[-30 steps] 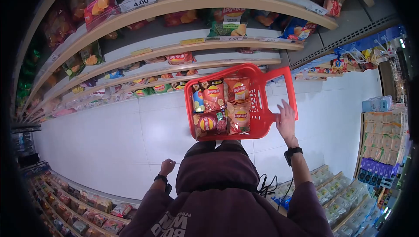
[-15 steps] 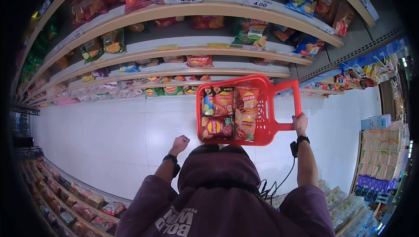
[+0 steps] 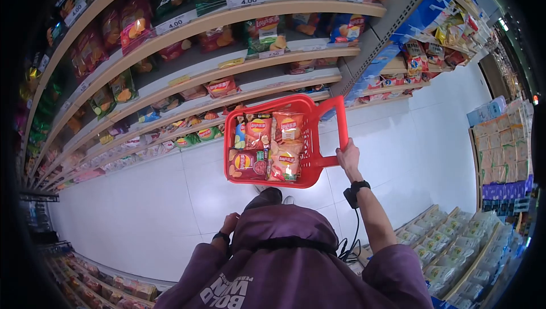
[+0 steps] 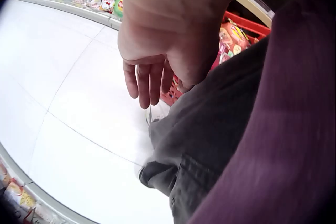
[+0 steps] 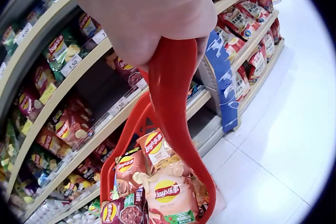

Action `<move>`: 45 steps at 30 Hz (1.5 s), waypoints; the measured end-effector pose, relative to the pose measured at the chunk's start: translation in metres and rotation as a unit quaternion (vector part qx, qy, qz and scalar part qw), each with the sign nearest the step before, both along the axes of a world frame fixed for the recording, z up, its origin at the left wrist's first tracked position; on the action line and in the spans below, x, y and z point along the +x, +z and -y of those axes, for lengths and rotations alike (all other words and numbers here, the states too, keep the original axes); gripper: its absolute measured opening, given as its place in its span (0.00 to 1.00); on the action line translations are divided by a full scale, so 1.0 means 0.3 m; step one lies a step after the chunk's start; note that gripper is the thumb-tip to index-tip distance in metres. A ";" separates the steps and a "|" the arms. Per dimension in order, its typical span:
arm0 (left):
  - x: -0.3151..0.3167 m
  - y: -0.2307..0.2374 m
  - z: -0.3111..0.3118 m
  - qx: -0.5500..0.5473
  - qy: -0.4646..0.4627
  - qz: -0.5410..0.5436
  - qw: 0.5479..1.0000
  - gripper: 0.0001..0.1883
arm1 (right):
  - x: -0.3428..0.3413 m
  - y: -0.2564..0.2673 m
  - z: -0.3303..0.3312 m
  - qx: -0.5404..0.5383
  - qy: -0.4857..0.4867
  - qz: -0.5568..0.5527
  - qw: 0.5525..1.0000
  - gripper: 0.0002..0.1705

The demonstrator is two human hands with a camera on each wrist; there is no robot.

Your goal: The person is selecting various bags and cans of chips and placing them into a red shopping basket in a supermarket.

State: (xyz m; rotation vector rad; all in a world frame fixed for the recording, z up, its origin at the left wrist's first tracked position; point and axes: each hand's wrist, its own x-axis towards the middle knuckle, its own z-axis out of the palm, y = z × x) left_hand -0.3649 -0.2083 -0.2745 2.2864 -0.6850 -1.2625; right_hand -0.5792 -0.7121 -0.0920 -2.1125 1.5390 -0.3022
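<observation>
My right hand [image 3: 348, 157] grips the handle [image 3: 342, 124] of a red basket [image 3: 313, 138]; in the right wrist view the hand [image 5: 152, 19] is wrapped round the red handle [image 5: 170, 92]. Several chip bags lie in the basket, among them a dark red one [image 3: 243, 163] and a pale pink one [image 3: 284, 162]. The left hand [image 3: 230, 223] hangs beside the body, and in the left wrist view this hand [image 4: 157, 56] holds nothing, its fingers loosely extended downward near the dark trousers [image 4: 210, 119].
Shelves of chip bags [image 3: 267, 33] with price labels curve along the far side. Beyond their end stand more racks of red bags [image 3: 415, 58]. Low racks of clear packs [image 3: 449, 246] are at the lower right, and another shelf [image 3: 108, 280] is at the lower left. White floor tiles [image 3: 142, 201] lie between.
From reaching beside the handle, my right hand has come to grip it. Since half a second ago, the basket has shifted left in view and the left hand has lowered toward the body.
</observation>
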 end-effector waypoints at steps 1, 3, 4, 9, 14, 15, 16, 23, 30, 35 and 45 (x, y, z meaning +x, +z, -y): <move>-0.057 -0.042 -0.056 -0.011 0.017 -0.032 0.999 0.17 | -0.005 0.014 -0.027 0.005 0.001 0.016 1.000 0.21; -0.139 -0.082 -0.114 0.015 0.017 -0.036 0.999 0.17 | -0.015 0.003 -0.059 0.002 0.010 0.023 1.000 0.21; -0.178 -0.093 -0.134 0.023 0.019 -0.037 0.999 0.17 | -0.027 0.008 -0.069 -0.009 0.019 0.029 0.999 0.20; -0.298 -0.130 -0.218 0.040 0.033 -0.031 0.998 0.17 | -0.053 0.029 -0.106 0.001 0.040 0.053 0.998 0.21; -0.356 -0.157 -0.265 0.047 0.028 -0.020 0.998 0.17 | -0.094 0.025 -0.171 -0.012 0.074 0.043 0.996 0.21; -0.358 -0.164 -0.274 0.048 0.023 -0.018 0.998 0.17 | -0.103 0.025 -0.194 -0.011 0.079 0.048 0.996 0.20; -0.356 -0.169 -0.282 0.050 0.017 -0.014 0.998 0.17 | -0.114 0.025 -0.220 -0.006 0.084 0.052 0.995 0.20; -0.313 -0.225 -0.296 0.062 -0.041 0.020 0.997 0.17 | -0.173 0.019 -0.336 -0.014 0.133 0.072 0.988 0.20; -0.357 -0.212 -0.339 -0.034 0.127 -0.038 0.991 0.19 | -0.048 0.021 -0.314 -0.029 0.190 0.083 0.978 0.20; -0.384 -0.139 -0.371 0.024 0.081 -0.013 0.996 0.19 | 0.068 0.034 -0.277 -0.015 0.206 0.058 0.977 0.21; -0.500 -0.032 -0.530 0.018 0.164 0.002 0.986 0.18 | 0.316 0.034 -0.268 -0.026 0.177 0.047 0.983 0.22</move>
